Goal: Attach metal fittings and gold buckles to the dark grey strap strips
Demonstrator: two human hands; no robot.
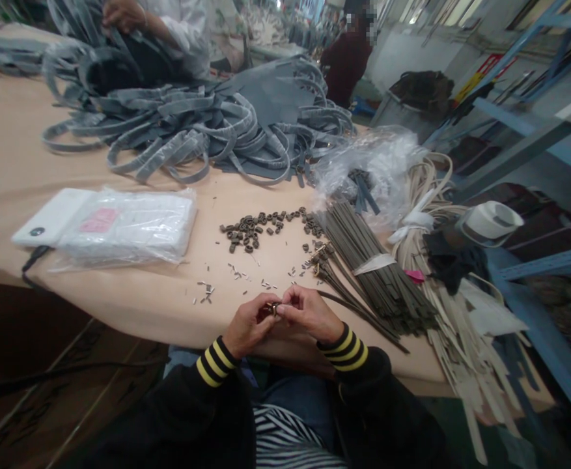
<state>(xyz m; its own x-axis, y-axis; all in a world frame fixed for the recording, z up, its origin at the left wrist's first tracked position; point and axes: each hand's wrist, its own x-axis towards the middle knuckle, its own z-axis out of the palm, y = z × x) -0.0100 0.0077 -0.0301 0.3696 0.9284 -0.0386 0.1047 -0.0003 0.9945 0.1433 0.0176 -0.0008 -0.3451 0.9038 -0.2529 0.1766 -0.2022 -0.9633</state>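
Observation:
Close together at the table's front edge, my left hand (252, 324) and my right hand (312, 314) pinch a small dark piece with a metallic glint (274, 309) between their fingertips. The fingers partly cover it, so its exact kind is hard to make out. A dark narrow strap (358, 307) runs off to the right from behind my right hand; whether it joins the piece is hidden. Beyond the hands lie loose small metal pins (268, 284) and a spread of small brown strap loops (249, 231). Straps with brass-coloured buckles (320, 254) rest just right of the pins.
A bundle of brown straps (373, 267) and pale straps (454, 352) covers the right side, beside a plastic bag (368, 163). At left lies a plastic-wrapped white block (129, 225). Grey wrapped straps (182, 130) pile up behind, where another person's hand (125, 15) works.

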